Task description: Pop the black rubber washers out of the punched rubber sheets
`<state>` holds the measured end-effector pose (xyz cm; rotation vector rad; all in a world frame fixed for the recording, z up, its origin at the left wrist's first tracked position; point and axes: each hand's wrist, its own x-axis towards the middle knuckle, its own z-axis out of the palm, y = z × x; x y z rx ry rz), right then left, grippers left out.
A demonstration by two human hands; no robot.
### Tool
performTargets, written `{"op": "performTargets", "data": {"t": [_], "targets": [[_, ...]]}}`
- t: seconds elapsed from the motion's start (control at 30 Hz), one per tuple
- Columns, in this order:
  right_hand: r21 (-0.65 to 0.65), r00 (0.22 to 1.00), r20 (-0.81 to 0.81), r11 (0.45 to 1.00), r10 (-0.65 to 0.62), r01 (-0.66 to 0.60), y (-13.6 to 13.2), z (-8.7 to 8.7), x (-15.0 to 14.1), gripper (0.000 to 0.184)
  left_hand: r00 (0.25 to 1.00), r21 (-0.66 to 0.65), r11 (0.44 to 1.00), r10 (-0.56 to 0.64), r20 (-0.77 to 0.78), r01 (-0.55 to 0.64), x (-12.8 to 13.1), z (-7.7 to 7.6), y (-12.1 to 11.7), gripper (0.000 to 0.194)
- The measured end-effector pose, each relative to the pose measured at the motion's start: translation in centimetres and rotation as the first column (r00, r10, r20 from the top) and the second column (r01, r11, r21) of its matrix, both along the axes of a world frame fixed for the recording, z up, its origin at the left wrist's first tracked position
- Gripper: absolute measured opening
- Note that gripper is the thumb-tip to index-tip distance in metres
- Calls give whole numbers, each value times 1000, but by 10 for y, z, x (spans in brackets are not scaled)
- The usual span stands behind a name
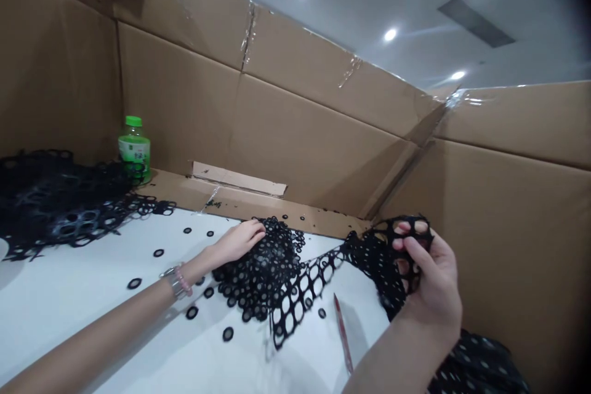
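Note:
My right hand (436,277) is closed around the bunched end of a black perforated sheet (318,277), holding it raised at the right. From there the sheet slants down leftward to the white tabletop, its round holes punched through. My left hand (242,240) rests against the upper left side of a heap of small black rings (272,258), fingers loosely stretched and partly bent. Its fingertips touch the heap and no held thing shows. The sheet's lower corner lies over the heap's right edge. A bracelet and a watch-like band circle the left wrist.
A tangled pile of black punched-out sheet (55,203) lies at the far left, beside a green-capped bottle (135,151). A red pen (342,332) lies near the front. More black sheet (480,363) sits at lower right. Cardboard walls (277,129) enclose the table; loose rings are scattered around.

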<state>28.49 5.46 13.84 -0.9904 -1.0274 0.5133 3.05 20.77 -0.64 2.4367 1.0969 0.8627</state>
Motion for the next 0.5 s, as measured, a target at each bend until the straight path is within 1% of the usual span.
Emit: {"op": "performTargets", "data": {"t": [0.07, 0.1, 0.17, 0.23, 0.27, 0.33, 0.4, 0.43, 0.47, 0.5], "targets": [[-19, 1000, -25, 1000, -10, 9, 2, 0, 3, 20, 1000, 6, 1000, -4, 11, 4, -4, 9, 2, 33], [-18, 999, -40, 1000, -6, 5, 3, 1, 3, 20, 1000, 16, 1000, -3, 28, 2, -7, 17, 2, 33], [6, 998, -66, 1000, 17, -17, 4, 1, 3, 19, 996, 55, 998, 15, 89, -20, -18, 41, -2, 32], [42, 996, -80, 999, 38, -35, 4, 2, 0, 16, 984, 115, 991, 54, 167, -73, -37, 72, -13, 32], [57, 995, -83, 997, 47, -43, 4, 2, -3, 15, 978, 142, 985, 71, 198, -101, -49, 89, -22, 32], [88, 994, -84, 994, 67, -60, 4, 3, -11, 14, 967, 200, 970, 86, 241, -136, -78, 120, -49, 30], [135, 992, -77, 987, 99, -88, 6, 3, -23, 13, 947, 274, 944, 94, 308, -183, -110, 144, -84, 26], [150, 990, -71, 983, 121, -109, 9, 4, -31, 13, 945, 310, 935, 69, 320, -173, -124, 152, -103, 25], [153, 987, -66, 979, 147, -135, 13, 4, -39, 14, 935, 334, 927, 48, 352, -173, -136, 155, -122, 25], [150, 983, -63, 975, 175, -164, 19, 5, -49, 14, 908, 325, 929, 30, 417, -180, -145, 155, -140, 24]]}}
